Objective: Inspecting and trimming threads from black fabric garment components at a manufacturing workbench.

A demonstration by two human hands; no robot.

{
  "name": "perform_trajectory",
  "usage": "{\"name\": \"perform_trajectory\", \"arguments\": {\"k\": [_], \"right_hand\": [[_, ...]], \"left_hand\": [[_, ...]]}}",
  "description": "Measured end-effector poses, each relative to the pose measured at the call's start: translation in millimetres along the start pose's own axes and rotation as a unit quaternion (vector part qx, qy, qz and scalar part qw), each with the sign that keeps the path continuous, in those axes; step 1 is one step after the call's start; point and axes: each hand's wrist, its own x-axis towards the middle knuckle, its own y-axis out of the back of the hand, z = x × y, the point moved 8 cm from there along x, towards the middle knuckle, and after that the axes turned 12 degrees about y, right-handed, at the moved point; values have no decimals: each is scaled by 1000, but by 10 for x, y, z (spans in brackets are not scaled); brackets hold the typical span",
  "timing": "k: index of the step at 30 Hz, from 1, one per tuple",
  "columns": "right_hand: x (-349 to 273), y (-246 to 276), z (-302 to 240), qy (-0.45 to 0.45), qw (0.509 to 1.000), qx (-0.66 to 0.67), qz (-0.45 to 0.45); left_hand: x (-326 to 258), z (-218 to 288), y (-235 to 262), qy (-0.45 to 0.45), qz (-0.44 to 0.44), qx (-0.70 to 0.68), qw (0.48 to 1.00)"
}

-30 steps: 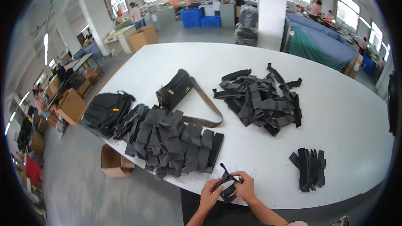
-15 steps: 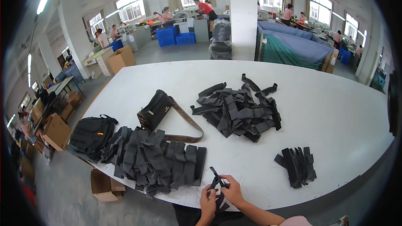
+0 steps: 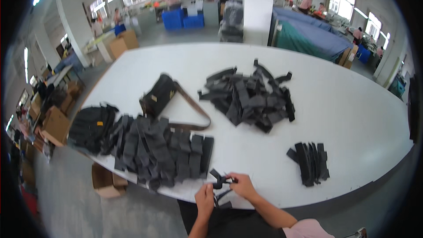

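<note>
At the table's near edge my left hand (image 3: 204, 200) is closed on a dark fabric strap (image 3: 217, 176), whose loose end sticks up past the fingers. My right hand (image 3: 243, 186) is also closed, pinching a thin dark part beside it; blur hides whether this belongs to the same strap. Left of my hands lies a long row of overlapping dark fabric strips (image 3: 150, 150). Farther off, a loose heap of similar strips (image 3: 251, 99) covers the table's middle. A small bundle of strips (image 3: 312, 163) lies to the right of my hands.
A black backpack (image 3: 90, 128) and a black shoulder bag (image 3: 159, 94) with a brown strap rest on the white table (image 3: 352, 119). An open cardboard box (image 3: 103, 185) stands on the floor by the near left edge. People work at far tables behind a white pillar (image 3: 257, 9).
The view has tipped down, so the table sits higher in the picture. Both hands have stayed close together, and the strap between them has turned, its loose end now bent differently.
</note>
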Motion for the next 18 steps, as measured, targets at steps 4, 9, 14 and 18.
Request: {"name": "perform_trajectory", "arguments": {"k": [4,9,14,18], "right_hand": [[-134,-308,174,-213,927,304,-57],[-394,-302,-170,-216,942,249,-70],[-238,-24,-644,71,993,-79,-51],[-177,-121,-995,200,949,-214,-117]], "left_hand": [[39,144,18,37,0,-79,996],[-26,-24,2,173,-106,-180,962],[-45,-208,155,204,-100,-202,953],[-95,-98,184,161,-81,-161,970]]}}
